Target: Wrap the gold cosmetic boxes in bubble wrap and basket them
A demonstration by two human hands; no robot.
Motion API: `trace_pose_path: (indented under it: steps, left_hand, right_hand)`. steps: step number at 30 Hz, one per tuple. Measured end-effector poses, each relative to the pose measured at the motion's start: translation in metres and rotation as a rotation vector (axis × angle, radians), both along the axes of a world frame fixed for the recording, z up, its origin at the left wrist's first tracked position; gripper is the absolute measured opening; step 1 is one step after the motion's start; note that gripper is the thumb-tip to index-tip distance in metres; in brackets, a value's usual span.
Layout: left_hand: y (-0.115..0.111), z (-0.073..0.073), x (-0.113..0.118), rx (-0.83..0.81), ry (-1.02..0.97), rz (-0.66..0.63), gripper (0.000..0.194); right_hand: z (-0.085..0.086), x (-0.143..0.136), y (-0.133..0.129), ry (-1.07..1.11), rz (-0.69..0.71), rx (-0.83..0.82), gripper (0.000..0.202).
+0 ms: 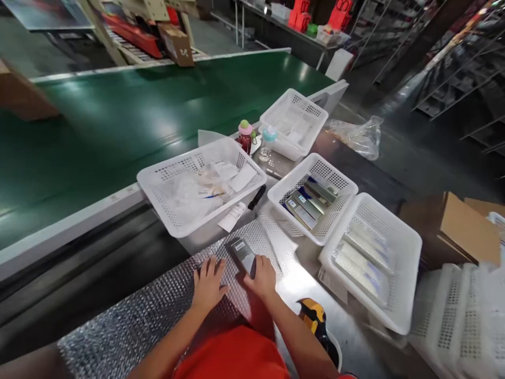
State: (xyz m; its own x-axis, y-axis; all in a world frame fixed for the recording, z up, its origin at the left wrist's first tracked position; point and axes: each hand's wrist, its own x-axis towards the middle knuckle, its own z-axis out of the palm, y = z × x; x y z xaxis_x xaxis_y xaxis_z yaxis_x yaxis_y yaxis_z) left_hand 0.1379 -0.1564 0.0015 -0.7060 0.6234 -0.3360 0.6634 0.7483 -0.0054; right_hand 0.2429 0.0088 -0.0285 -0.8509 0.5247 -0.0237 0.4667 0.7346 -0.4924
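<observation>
A sheet of bubble wrap (158, 300) lies across the metal table. On its upper part rests a dark grey flat box (241, 253) with a white label. My right hand (262, 276) has its thumb and fingers closed on the near end of that box. To the left, my left hand (208, 284) lies on the wrap with fingers spread, holding nothing. Similar boxes (307, 202) sit in a white basket (272, 195) beyond my right hand. Bubble-wrapped packages (363, 263) fill part of another white basket (408, 263) at the right.
A basket (181, 231) of plastic bags, a black marker (257, 197) and a paper slip (232, 217) lie ahead. Bottles (245, 138) stand behind. A yellow-black tape dispenser (313, 316) is near my right forearm. A green conveyor (158, 105) runs behind; stacked baskets (453, 310) stand right.
</observation>
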Motion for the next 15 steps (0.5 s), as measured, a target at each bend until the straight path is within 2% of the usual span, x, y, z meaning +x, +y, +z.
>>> trace_pose_path:
  steps: [4, 6, 7, 9, 11, 13, 15]
  left_hand:
    - [0.002, -0.001, 0.002, -0.021, 0.028, -0.005, 0.074]
    - [0.003, -0.001, 0.002, -0.04, 0.038, -0.01, 0.072]
    - [0.003, -0.001, 0.002, -0.051, 0.042, -0.014, 0.07]
    - [0.004, -0.001, 0.002, -0.074, 0.05, -0.021, 0.069]
    - [0.005, 0.0, 0.002, -0.085, 0.054, -0.03, 0.069]
    - [0.006, 0.001, 0.002, -0.089, 0.061, -0.036, 0.068]
    - [0.007, 0.001, 0.001, -0.097, 0.065, -0.036, 0.07]
  right_hand:
    - [0.001, 0.002, -0.007, 0.005, 0.013, -0.027, 0.055]
    - [0.011, 0.002, 0.001, 0.074, 0.016, -0.048, 0.063]
    - [0.02, 0.0, 0.013, 0.143, 0.004, -0.044, 0.066]
    - [0.043, -0.008, 0.057, 0.306, -0.066, -0.002, 0.065]
    - [0.067, -0.019, 0.122, 0.357, -0.213, 0.096, 0.045]
    - [0.082, -0.032, 0.189, 0.19, -0.365, 0.153, 0.038]
    - [0.086, -0.042, 0.239, -0.156, -0.373, 0.123, 0.035]
